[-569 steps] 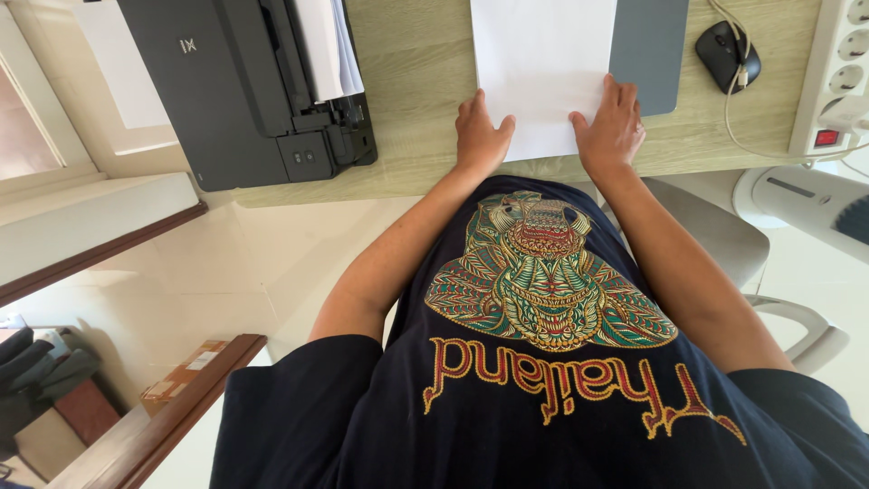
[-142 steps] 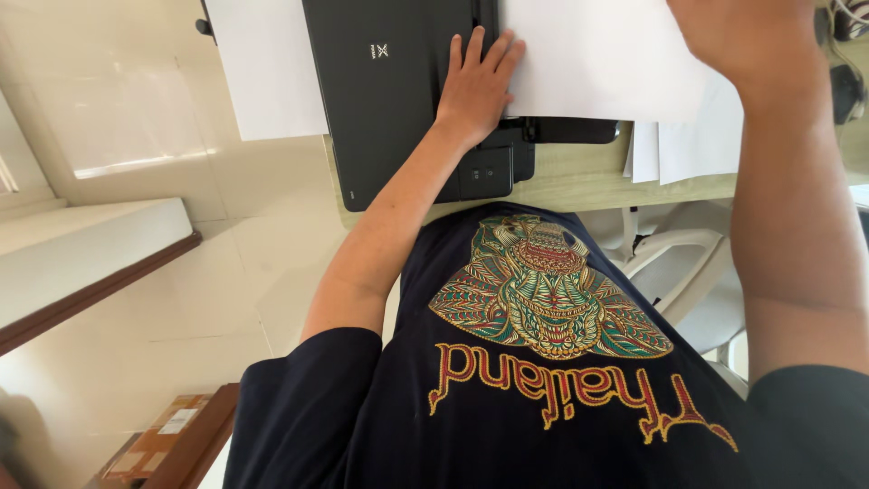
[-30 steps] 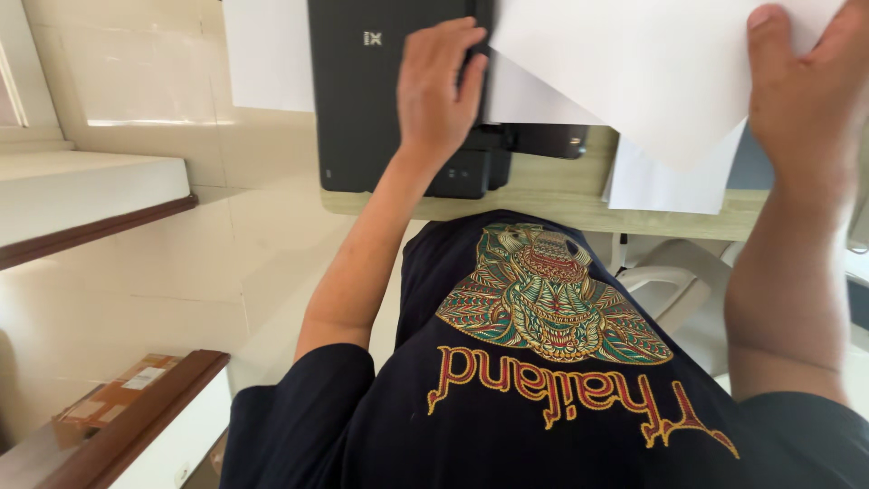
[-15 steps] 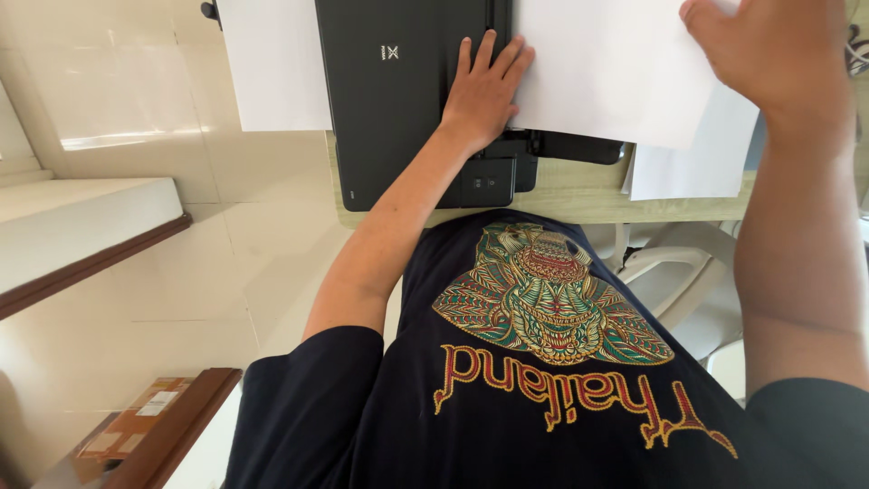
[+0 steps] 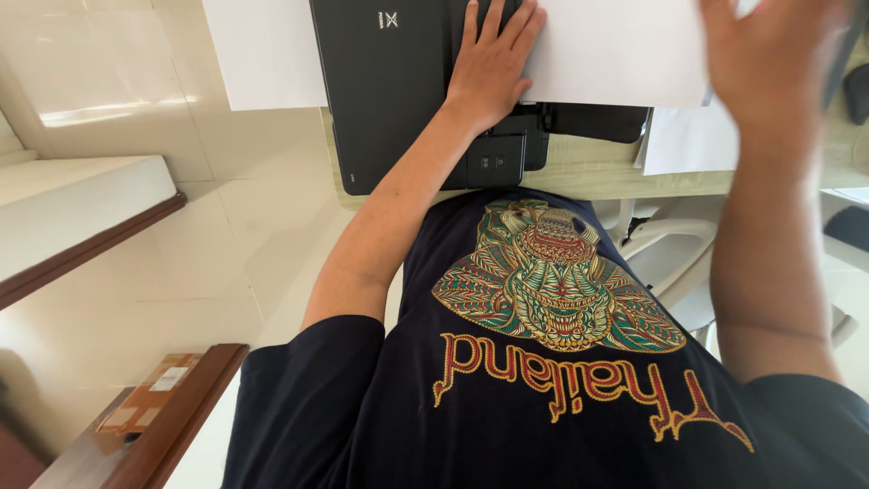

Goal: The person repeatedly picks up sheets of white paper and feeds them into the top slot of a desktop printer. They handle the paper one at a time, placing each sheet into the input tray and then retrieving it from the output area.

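Observation:
A black printer point(image 5: 389, 91) stands on the left end of a light wooden desk point(image 5: 588, 178). My left hand point(image 5: 489, 63) lies flat on the printer's top, fingers stretched out and touching the left edge of a white sheet point(image 5: 615, 54) that spreads over the printer's right side. My right hand point(image 5: 769, 72) is raised over the right end of that sheet; it is blurred and its fingertips are cut off by the frame's top. More white paper point(image 5: 688, 140) lies on the desk under it.
Another white sheet point(image 5: 262, 54) sticks out at the printer's left. A white chair point(image 5: 670, 263) stands under the desk edge. A dark mouse point(image 5: 855, 91) sits far right. A brown-trimmed ledge point(image 5: 90, 249) and a cardboard box point(image 5: 149, 394) are at the left.
My left hand has slid a little farther up the printer and lies flat. My right hand has moved rightward and is now blurred. The view has dropped slightly.

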